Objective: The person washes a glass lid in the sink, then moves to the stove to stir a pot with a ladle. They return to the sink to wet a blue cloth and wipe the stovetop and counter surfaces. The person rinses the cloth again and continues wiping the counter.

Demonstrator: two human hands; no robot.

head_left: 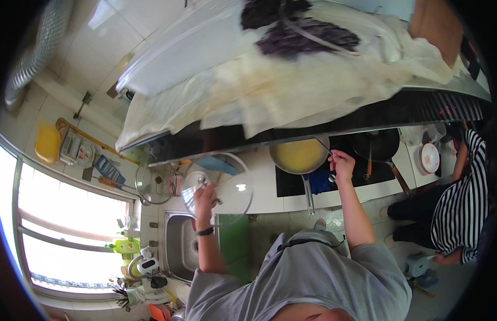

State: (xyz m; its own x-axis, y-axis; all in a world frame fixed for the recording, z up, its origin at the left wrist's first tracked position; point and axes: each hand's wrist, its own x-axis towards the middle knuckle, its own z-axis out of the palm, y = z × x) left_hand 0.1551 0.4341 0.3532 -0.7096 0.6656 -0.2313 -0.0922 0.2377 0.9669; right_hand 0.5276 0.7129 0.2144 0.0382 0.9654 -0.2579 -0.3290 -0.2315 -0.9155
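My left hand (205, 200) grips the knob of a clear glass pot lid (236, 208), holding it tilted over the white counter near the sink. My right hand (342, 166) is closed around a thin metal utensil (324, 145) whose far end reaches the pan; its tip is hard to make out. A frying pan (308, 193) with a long metal handle sits on the black cooktop (286, 182). Yellow food or liquid (298, 154) covers its bottom. The range hood hides the pan's far rim.
A dark wok (378, 146) with a wooden handle stands on the right burner. The black range hood (232, 144) overhangs the cooktop. At left are a steel sink (182, 240) and another glass lid (152, 184). A person in a striped shirt (459, 200) stands at right.
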